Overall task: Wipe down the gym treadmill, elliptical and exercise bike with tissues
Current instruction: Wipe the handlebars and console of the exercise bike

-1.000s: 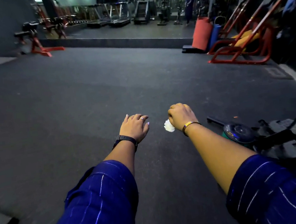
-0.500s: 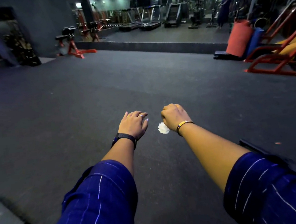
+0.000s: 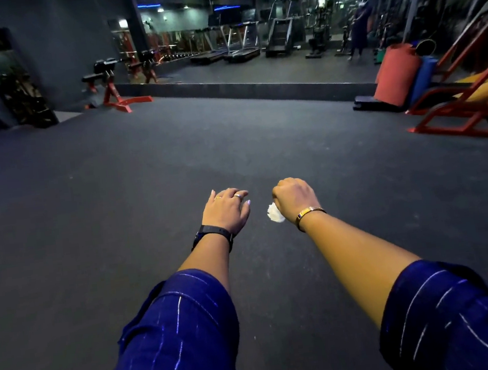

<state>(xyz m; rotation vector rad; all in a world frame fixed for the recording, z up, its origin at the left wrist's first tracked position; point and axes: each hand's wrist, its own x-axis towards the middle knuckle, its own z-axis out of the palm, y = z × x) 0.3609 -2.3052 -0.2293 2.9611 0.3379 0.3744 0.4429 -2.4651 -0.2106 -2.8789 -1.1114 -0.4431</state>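
From the head camera, both forearms reach forward over a dark rubber floor [image 3: 103, 205], each in a rolled-up blue striped sleeve [image 3: 180, 336]. The left hand [image 3: 225, 209] hangs palm down with its fingers loosely bent and slightly apart, holding nothing; it wears two rings [image 3: 238, 196] and a black watch strap [image 3: 212, 235] at the wrist. The right hand [image 3: 295, 199], just to the right of it and apart from it, is curled into a fist around a crumpled white tissue [image 3: 275, 213], which sticks out of the near left side of the fist, below the thumb side. A gold bracelet [image 3: 309, 213] sits on the right wrist. Neither hand touches the floor or any machine. Far away, past a low raised step [image 3: 256, 88] that runs across the room, two treadmills [image 3: 238, 45] stand side by side, with a stair machine [image 3: 281, 34] to their right and more dark machines beyond, too dim to tell apart. A person [image 3: 359, 31] in dark blue stands far right of those. On the far left, a red-legged bench [image 3: 115, 91] stands just before the step. On the right, a rolled red mat [image 3: 395, 74] stands upright beside a blue one [image 3: 422, 75], and a red metal frame [image 3: 463, 110] with a yellow pad slants at the right edge.
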